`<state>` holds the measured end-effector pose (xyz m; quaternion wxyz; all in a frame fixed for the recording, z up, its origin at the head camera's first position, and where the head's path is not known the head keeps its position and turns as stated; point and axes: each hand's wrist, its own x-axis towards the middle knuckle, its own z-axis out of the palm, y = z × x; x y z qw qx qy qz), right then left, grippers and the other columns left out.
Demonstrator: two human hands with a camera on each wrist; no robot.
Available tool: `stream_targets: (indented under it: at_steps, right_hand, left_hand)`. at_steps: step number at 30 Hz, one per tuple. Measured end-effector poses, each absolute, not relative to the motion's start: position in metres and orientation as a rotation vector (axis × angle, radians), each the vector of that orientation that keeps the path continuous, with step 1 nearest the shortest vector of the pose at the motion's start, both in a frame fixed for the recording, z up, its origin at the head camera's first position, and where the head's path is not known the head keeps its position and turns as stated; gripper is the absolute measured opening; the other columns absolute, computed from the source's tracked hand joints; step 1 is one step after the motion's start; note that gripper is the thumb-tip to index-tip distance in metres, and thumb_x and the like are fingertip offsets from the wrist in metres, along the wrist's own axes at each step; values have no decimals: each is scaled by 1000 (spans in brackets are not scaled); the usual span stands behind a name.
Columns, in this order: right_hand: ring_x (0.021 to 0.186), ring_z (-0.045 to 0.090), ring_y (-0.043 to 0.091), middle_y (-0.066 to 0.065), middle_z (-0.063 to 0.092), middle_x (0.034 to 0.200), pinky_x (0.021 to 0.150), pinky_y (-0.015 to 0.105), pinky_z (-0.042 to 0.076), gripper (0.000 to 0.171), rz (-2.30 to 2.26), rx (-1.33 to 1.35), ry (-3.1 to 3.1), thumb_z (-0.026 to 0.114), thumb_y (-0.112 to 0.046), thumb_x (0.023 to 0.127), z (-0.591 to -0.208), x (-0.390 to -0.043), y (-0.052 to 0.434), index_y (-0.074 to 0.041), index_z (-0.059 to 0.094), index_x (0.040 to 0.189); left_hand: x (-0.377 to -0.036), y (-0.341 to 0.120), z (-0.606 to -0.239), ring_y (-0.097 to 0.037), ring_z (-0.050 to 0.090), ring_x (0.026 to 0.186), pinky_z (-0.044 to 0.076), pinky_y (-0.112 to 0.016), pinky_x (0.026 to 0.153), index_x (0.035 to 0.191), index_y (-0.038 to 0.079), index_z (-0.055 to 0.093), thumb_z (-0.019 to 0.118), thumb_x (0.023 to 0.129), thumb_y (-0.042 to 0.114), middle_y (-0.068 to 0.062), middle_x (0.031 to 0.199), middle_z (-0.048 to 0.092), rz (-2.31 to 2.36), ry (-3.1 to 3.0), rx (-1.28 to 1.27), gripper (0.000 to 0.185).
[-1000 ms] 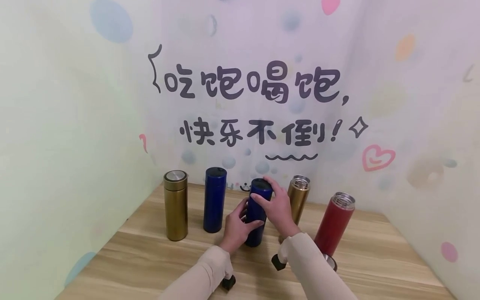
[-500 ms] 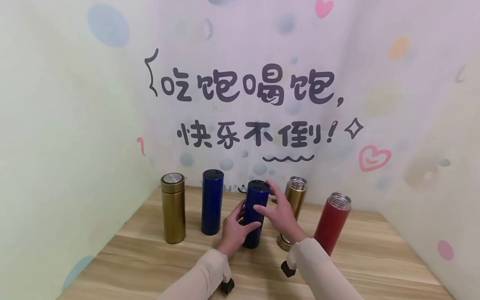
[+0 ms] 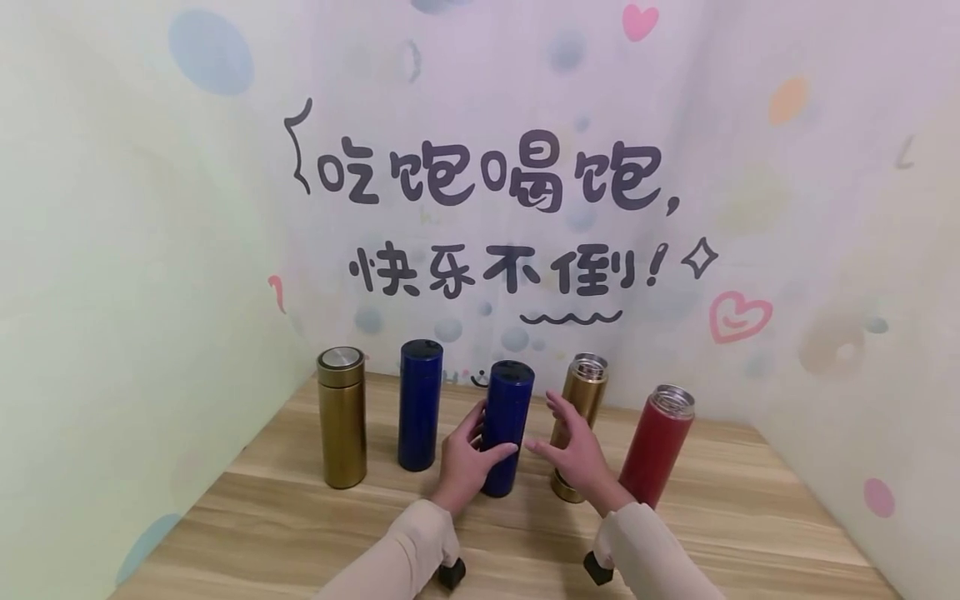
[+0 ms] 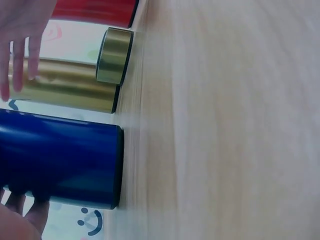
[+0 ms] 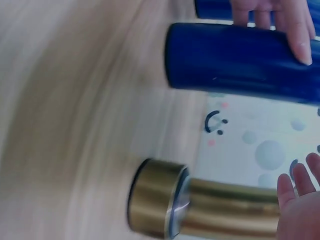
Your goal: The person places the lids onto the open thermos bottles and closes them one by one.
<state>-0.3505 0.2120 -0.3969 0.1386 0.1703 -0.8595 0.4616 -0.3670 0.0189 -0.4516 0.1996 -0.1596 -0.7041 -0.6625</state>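
The left hand [image 3: 465,467] wraps its fingers around the middle blue bottle [image 3: 506,427], which stands upright on the wooden table [image 3: 300,517]. The right hand [image 3: 577,454] is spread open just beside that bottle, holding nothing, in front of the open gold bottle [image 3: 581,392].

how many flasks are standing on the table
5. From the left: a capped gold flask, a blue flask, the blue flask gripped by the left hand, an open gold flask, an open red flask.
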Motion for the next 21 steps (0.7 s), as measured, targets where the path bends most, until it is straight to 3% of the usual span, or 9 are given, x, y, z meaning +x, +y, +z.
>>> stream_targets:
  at_steps: [8, 21]
  right_hand:
    - [138, 32, 36, 14, 38, 151, 106, 62, 28, 87, 1339, 384, -2557, 80, -39, 79, -414, -344, 229, -15, 35, 150]
    - [133, 40, 36, 13, 47, 144, 107, 58, 31, 83, 1290, 273, -2554, 84, -33, 75, -444, -338, 249, -8, 45, 144]
  left_hand:
    - [-370, 19, -449, -29, 59, 115, 49, -46, 93, 144, 12, 48, 85, 76, 26, -13, 131, 59, -1845, -1953, -446, 79]
    - [-380, 21, -448, -32, 60, 113, 50, -48, 91, 141, 12, 51, 86, 75, 25, -16, 129, 60, -1791, -1948, -416, 76]
